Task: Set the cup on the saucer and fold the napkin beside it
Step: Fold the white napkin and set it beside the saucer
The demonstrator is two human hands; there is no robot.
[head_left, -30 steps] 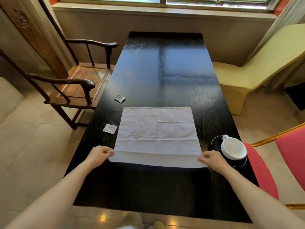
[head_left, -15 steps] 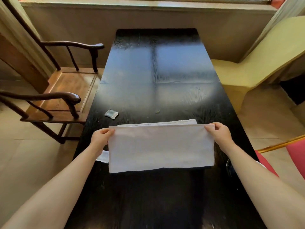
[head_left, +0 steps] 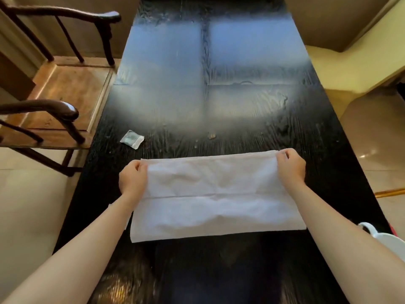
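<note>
Black table, hands pinching napkin corners

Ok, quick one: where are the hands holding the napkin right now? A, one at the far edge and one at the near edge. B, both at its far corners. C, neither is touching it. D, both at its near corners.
B: the left hand and right hand each pinch a far corner of the napkin, while its near edge lies free on the table.
</note>
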